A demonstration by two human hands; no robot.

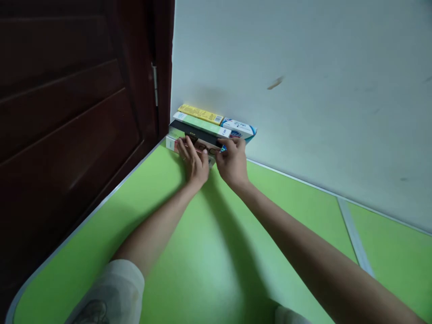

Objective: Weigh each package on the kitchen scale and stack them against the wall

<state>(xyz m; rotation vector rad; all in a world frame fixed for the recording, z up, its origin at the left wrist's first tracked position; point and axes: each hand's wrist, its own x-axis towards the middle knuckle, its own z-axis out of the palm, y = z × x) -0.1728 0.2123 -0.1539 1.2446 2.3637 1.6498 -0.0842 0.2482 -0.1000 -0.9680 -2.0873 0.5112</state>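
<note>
Several long narrow boxes lie side by side in the far corner of a green table (209, 252), against the wall. The nearest is a pink and white box (204, 148). Behind it lie a black box (199, 134), a green box (200, 123) and a yellow box (200, 114), with a white and blue box (240, 128) to their right. My left hand (193, 161) rests on the pink box, fingers laid over its top. My right hand (232, 161) grips that box's right end, fingers curled round it.
A dark brown wooden door (67, 112) with a metal hinge (155, 85) runs along the table's left edge. A pale wall (303, 90) stands behind. A grey seam strip (354, 236) crosses the green tabletop at right.
</note>
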